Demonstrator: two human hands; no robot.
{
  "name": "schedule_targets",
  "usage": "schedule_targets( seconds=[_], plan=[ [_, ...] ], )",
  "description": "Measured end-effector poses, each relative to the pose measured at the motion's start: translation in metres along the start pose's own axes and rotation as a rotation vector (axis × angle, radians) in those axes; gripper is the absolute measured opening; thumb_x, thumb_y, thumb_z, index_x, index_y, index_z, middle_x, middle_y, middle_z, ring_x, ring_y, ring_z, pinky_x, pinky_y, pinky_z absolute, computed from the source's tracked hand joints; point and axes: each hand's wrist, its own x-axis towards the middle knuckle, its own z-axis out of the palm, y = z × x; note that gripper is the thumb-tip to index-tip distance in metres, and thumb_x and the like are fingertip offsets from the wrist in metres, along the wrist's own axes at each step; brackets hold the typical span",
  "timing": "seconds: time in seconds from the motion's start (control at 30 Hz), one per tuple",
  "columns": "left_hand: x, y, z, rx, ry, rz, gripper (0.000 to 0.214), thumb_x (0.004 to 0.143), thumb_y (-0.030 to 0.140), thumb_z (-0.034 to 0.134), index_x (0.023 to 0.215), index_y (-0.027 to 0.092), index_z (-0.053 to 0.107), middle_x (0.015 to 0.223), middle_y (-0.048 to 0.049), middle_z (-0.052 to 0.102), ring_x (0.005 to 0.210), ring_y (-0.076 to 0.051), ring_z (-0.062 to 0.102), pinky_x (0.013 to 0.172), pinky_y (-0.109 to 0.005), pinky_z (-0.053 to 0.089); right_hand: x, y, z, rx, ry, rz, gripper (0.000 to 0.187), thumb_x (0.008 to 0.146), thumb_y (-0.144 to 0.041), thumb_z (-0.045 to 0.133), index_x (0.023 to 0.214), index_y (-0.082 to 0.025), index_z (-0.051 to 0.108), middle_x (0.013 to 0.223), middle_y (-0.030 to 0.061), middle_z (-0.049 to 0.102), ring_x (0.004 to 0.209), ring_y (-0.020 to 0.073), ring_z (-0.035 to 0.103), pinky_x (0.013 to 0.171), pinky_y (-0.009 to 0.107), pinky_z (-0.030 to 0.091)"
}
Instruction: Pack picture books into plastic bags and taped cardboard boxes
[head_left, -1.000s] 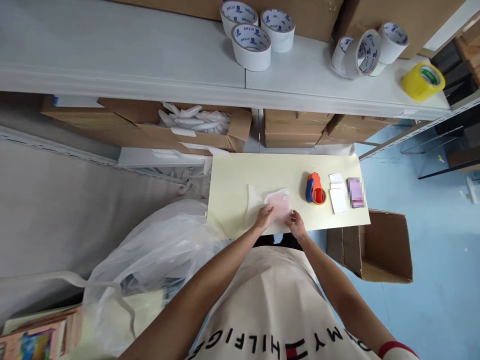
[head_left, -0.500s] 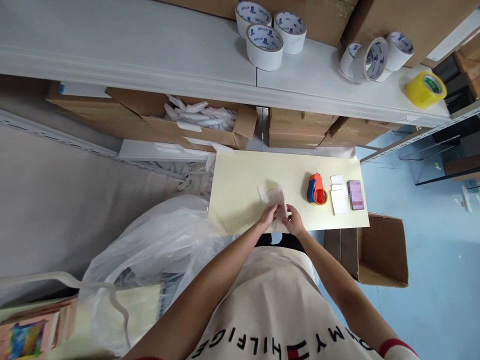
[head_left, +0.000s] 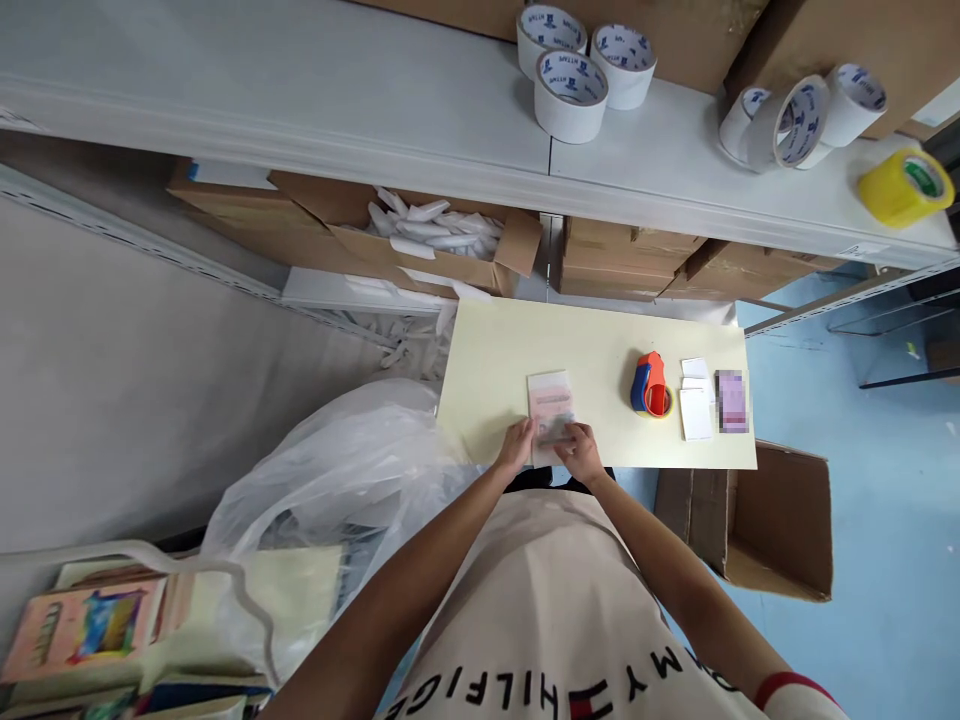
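A thin, pinkish flat packet with a whitish upper end lies at the near edge of the pale yellow table. My left hand holds its left edge, fingers closed. My right hand grips the lower right side, its fingers curled over the surface. Whether the packet is a booklet or a filled sleeve I cannot make out. To the right stands an orange and blue tape dispenser, apart from both hands. Beyond it are several white cards and a purple, blurred pack.
A grey shelf crosses above the table, bearing white tape rolls and a yellow roll. Behind the table sits a carton of white pieces. Clear plastic sheeting bulges at left; an open cardboard box stands at right.
The packet, tilted up between my hands before, now lies flatter with its pink face showing. My hands have spread to its two sides. The whole view has shifted slightly.
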Motion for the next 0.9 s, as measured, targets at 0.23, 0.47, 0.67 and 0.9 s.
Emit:
schedule_targets(
  seconds=[0.23,0.47,0.67,0.9],
  plan=[
    [-0.017,-0.003,0.001,0.025,-0.033,0.047,0.042,0.080,0.058,0.055,0.081,0.018,0.068,0.083,-0.0066,0.071,0.090,-0.026,0.065,0.083,-0.036,0.049,-0.001,0.020,-0.019,0.191,0.060,0.206,0.049,0.072,-0.037,0.066,0.117,-0.021,0.064,0.121,0.0112,0.062,0.093,0.0232,0.068,0.080,0.037,0.057],
    [-0.012,0.010,-0.001,0.000,0.003,0.088,0.044,0.081,0.059,0.053,0.074,0.018,0.066,0.068,-0.0027,0.065,0.072,-0.020,0.061,0.071,-0.032,0.049,0.016,0.009,-0.003,0.180,0.004,0.187,0.049,0.068,-0.029,0.064,0.116,-0.020,0.064,0.117,0.0099,0.062,0.088,0.0206,0.067,0.079,0.036,0.057],
    [0.021,0.019,-0.034,-0.043,0.167,0.075,0.036,0.082,0.054,0.056,0.087,0.020,0.068,0.092,-0.0072,0.070,0.092,-0.025,0.064,0.084,-0.035,0.050,0.059,-0.032,0.024,0.064,-0.054,0.088,0.043,0.069,-0.020,0.059,0.111,-0.021,0.064,0.094,0.0042,0.061,0.088,0.0196,0.060,0.079,0.035,0.055],
    [0.083,0.032,-0.082,-0.115,0.343,0.091,0.043,0.083,0.052,0.059,0.112,0.020,0.064,0.121,-0.0105,0.066,0.116,-0.026,0.059,0.098,-0.037,0.047,0.133,-0.082,0.063,0.027,-0.145,-0.031,0.027,0.067,-0.020,0.057,0.094,-0.021,0.062,0.079,-0.0018,0.051,0.079,0.0154,0.051,0.076,0.029,0.049]
  ],
)
